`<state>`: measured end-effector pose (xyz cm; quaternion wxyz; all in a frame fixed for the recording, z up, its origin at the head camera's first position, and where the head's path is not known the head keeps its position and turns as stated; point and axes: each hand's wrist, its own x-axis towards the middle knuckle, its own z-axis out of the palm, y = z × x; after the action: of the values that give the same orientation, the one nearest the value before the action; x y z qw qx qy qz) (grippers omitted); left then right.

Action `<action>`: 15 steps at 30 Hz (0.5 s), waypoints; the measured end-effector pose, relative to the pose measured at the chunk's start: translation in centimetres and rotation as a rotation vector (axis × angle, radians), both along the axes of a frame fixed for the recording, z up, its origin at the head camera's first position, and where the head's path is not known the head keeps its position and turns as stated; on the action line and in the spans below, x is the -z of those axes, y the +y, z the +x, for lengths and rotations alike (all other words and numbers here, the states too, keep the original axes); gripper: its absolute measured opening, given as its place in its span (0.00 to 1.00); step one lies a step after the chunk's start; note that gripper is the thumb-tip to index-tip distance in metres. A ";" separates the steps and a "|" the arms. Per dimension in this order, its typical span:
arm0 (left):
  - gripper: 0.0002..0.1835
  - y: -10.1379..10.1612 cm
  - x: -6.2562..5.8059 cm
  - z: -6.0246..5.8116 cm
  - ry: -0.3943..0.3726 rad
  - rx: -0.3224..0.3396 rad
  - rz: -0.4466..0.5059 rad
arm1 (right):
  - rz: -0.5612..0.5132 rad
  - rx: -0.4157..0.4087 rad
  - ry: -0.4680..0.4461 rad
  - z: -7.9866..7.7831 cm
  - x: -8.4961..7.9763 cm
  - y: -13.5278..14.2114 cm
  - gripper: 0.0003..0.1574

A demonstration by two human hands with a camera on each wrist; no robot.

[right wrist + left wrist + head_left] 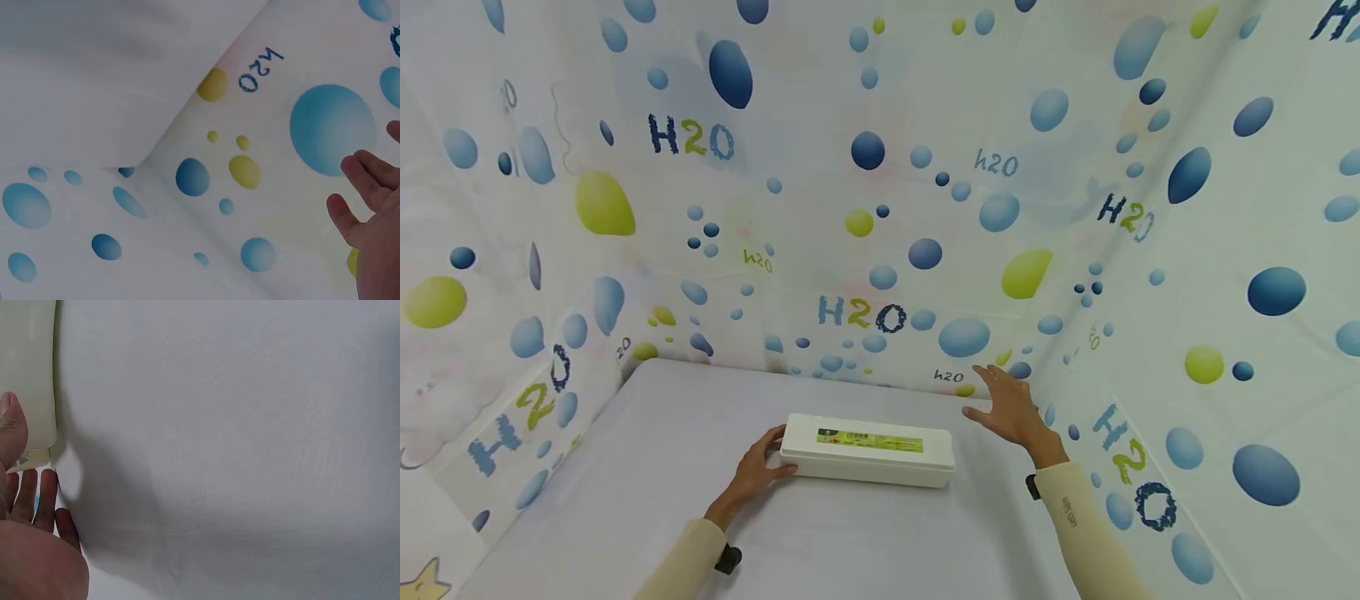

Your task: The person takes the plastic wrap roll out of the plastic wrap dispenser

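Note:
A long white lidded box (865, 468) with a green and yellow label on its lid lies across the table, its lid down. My left hand (755, 468) holds the box's left end, thumb against the front face and fingers round the end. In the left wrist view the thumb (12, 425) overlaps the pale side of the box (34, 369), and the other fingers (47, 500) reach past its end. To the right of the box, my right hand (1009, 406) is raised in the air with fingers spread, apart from the box and holding nothing.
The white table (700, 417) meets a patterned cloth wall (805, 250) at the back. More of this cloth, with blue and green spots and H2O lettering, hangs along both sides. The right hand is near the table's back right corner.

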<state>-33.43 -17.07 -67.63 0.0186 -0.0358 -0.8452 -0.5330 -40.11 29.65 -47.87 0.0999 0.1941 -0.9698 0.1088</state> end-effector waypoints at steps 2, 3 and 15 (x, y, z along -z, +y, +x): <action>0.50 0.1 0.1 -0.1 -0.008 0.001 0.004 | 0.006 0.001 -0.021 0.3 0.6 -0.4 0.53; 0.50 0.2 0.2 -0.1 -0.003 0.003 -0.005 | 0.009 0.001 -0.031 0.5 0.9 -0.6 0.53; 0.50 0.1 0.5 0.1 -0.004 -0.012 -0.006 | -0.055 -0.020 -0.098 1.4 5.0 -2.0 0.56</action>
<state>-33.35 -16.99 -68.09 0.0202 -0.0296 -0.8469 -0.5306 -38.71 27.61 -52.86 0.0565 0.1953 -0.9682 0.1458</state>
